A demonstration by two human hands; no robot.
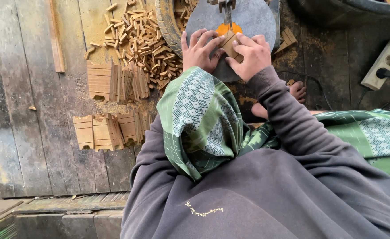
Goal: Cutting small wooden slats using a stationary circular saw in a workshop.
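Note:
My left hand [199, 49] and my right hand [250, 54] press together on a small flat wooden piece [228, 42] lying on the round grey saw table [252, 17]. The piece sits just below the thin vertical blade [227, 15] and an orange insert [227, 28] around it. Fingers of both hands rest on the wood's edges. My sleeves are dark grey, and a green patterned cloth [201, 119] drapes over my lap below the hands.
A heap of small wooden offcuts [139, 40] lies left of the saw table on the plank floor. Two rows of stacked flat wooden pieces [111, 82] [104, 130] stand nearer. A white power strip [385, 62] sits at the right. A bare foot [297, 90] shows below the table.

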